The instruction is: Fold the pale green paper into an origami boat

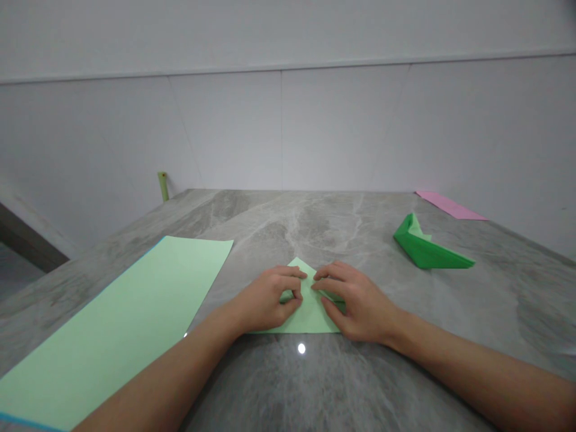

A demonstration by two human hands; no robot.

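A folded sheet of light green paper (308, 315) lies on the table in front of me, with a pointed top and a straight lower edge. My left hand (274, 297) is on its left side, fingers curled and thumb close to the index finger, holding the paper. On the right side, my right hand (353, 300) holds the paper with bent fingers, the fingertips near its middle and the thumb lower down. Both hands cover the side parts of the paper, so the folds beneath them are partly hidden.
A large light green sheet (130, 312) with blue edging lies at left. On the right sits a folded bright green paper piece (427, 252). Pink paper (450, 205) lies at the far right edge of the grey marbled table (279, 222). A white wall (225, 132) stands behind.
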